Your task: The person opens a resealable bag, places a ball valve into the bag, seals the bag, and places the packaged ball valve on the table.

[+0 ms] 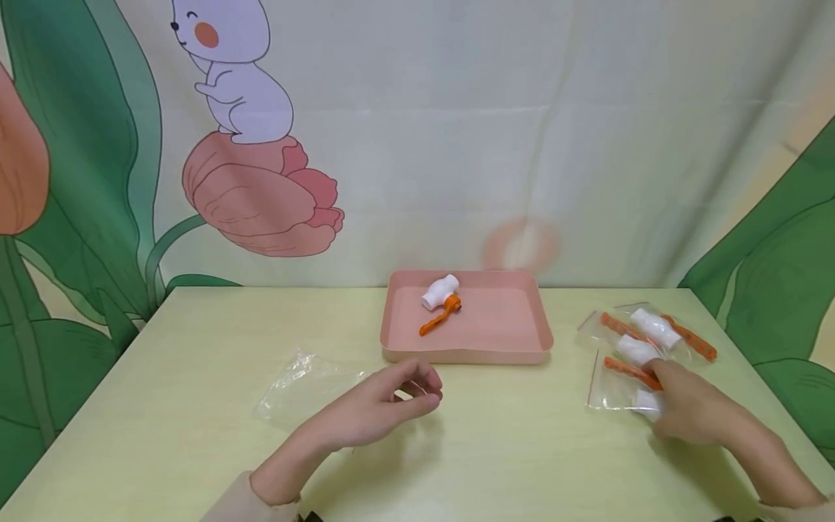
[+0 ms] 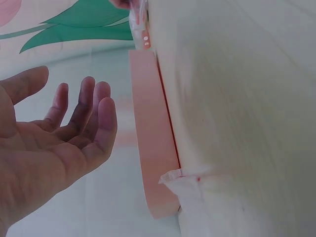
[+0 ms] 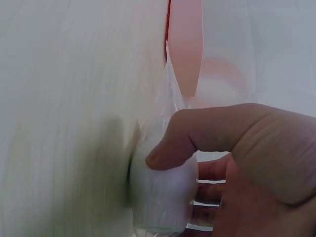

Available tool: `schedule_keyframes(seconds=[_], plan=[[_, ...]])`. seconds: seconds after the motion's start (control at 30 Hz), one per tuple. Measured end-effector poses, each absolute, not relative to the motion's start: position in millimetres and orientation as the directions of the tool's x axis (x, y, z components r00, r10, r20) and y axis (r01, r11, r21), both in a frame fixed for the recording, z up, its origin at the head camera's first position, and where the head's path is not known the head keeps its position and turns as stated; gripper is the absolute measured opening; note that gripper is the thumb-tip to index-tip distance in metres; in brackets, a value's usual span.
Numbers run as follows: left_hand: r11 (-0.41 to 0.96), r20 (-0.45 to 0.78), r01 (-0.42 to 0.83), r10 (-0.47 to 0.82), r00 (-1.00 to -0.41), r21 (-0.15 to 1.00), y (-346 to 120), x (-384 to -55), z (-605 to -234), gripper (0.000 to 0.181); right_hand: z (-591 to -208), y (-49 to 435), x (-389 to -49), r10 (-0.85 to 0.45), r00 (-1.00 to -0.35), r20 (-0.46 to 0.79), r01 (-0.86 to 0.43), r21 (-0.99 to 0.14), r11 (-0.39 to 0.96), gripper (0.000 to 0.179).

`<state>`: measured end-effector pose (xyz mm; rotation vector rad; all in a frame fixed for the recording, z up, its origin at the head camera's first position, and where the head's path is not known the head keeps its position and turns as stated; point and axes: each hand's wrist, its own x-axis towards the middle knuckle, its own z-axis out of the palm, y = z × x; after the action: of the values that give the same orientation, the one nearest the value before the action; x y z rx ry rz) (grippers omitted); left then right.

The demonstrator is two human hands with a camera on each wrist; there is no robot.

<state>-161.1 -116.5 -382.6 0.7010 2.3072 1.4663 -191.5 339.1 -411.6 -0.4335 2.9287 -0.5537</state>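
Observation:
My right hand (image 1: pixel 694 402) is at the nearest clear plastic bag (image 1: pixel 609 395) on the right of the table. Inside that bag are a white plastic valve body (image 3: pixel 160 197) and an orange handle (image 1: pixel 629 371). In the right wrist view the thumb presses on the white body through the film, with the other fingers on its far side. Over the middle of the table hovers my left hand (image 1: pixel 385 406), its fingers loosely bent and nothing between them. The pink tray (image 1: pixel 502 319) beyond it holds another white valve body (image 1: pixel 440 291) and orange handle (image 1: pixel 438 319).
Two more bags with white valve bodies (image 1: pixel 655 328) and orange handles (image 1: pixel 694 341) lie overlapping behind the right hand. A flattened clear bag (image 1: pixel 306 384) rests left of the tray. A printed curtain (image 1: pixel 417 159) hangs along the table's back edge.

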Motion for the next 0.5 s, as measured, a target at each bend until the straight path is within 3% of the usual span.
schedule_keyframes(seconds=[0.17, 0.33, 0.5], plan=[[0.354, -0.007, 0.235, 0.567, -0.824, 0.905, -121.0, -161.6, -378.8, 0.018, -411.8, 338.2, -195.3, -0.328, -0.945, 0.002, -0.3, -0.411, 0.861, 0.072], [0.357, -0.017, 0.234, 0.576, -0.817, 0.904, -126.4, -162.3, -378.5, 0.018, -413.9, 338.6, -198.1, -0.357, -0.928, 0.109, -0.364, -0.467, 0.806, 0.093], [0.393, -0.03, 0.25, 0.583, -0.812, 0.885, -135.3, -164.6, -379.4, 0.017, -413.9, 341.3, -202.3, -0.332, -0.935, 0.125, -0.351, -0.461, 0.815, 0.092]])
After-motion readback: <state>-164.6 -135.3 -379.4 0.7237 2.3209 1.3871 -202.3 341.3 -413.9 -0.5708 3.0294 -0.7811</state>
